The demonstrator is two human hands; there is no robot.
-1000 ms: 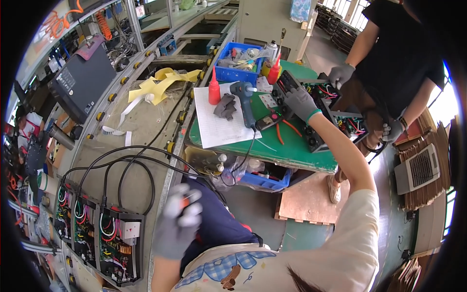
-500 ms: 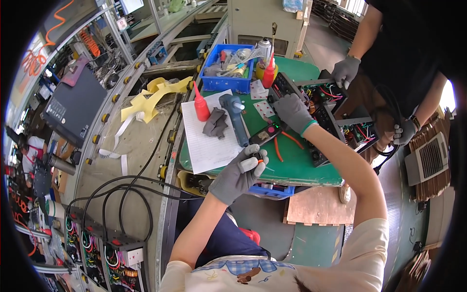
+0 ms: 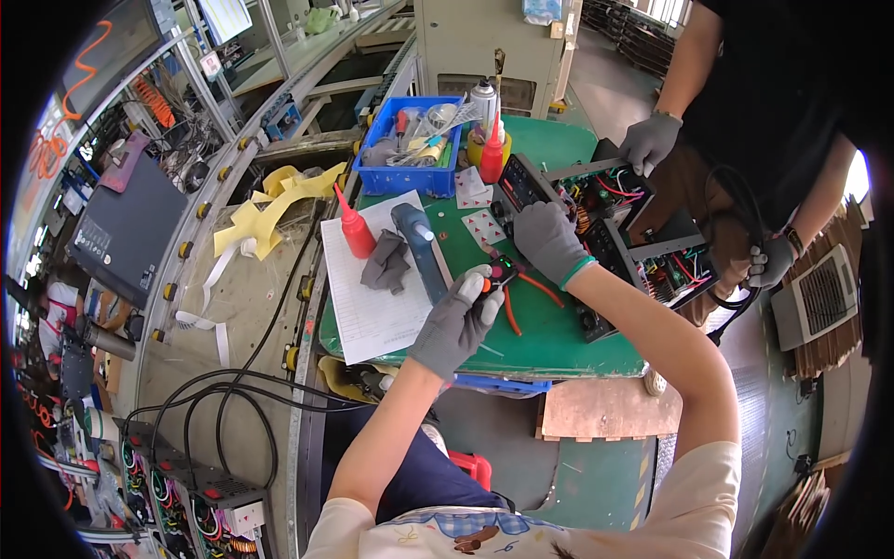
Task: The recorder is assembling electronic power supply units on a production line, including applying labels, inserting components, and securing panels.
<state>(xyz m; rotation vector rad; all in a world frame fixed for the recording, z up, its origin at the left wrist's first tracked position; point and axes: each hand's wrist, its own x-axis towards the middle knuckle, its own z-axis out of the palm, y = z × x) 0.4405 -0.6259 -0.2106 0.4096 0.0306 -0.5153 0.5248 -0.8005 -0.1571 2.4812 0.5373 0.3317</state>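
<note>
My left hand (image 3: 456,326), in a grey glove, is closed with fingertips pinched on a small black-and-orange piece (image 3: 487,283), mostly hidden by the fingers. Just beyond it lie orange-handled pliers (image 3: 515,312) and a small dark device, partly covered. My gloved right hand (image 3: 549,240) has its fingers curled against the front panel of an open electronic unit (image 3: 526,186); whatever they grip is hidden. A second open unit (image 3: 610,256) sits beside it, wires and circuit boards exposed. Left of my hands are a blue-grey handheld tool (image 3: 421,252), a grey cloth (image 3: 386,264) and a red squeeze bottle (image 3: 355,233).
A person's gloved hand (image 3: 652,142) rests at the far unit; their other hand (image 3: 771,261) holds black cable. A blue bin (image 3: 410,182) of tools, another red bottle (image 3: 491,160) and a spray can stand at the back. A conveyor (image 3: 233,317) runs along the left.
The view has shifted a little. My left hand has moved right, nearer the pliers and dark device, keeping its small piece. My right hand stays at the unit's panel, its fingers more curled.
</note>
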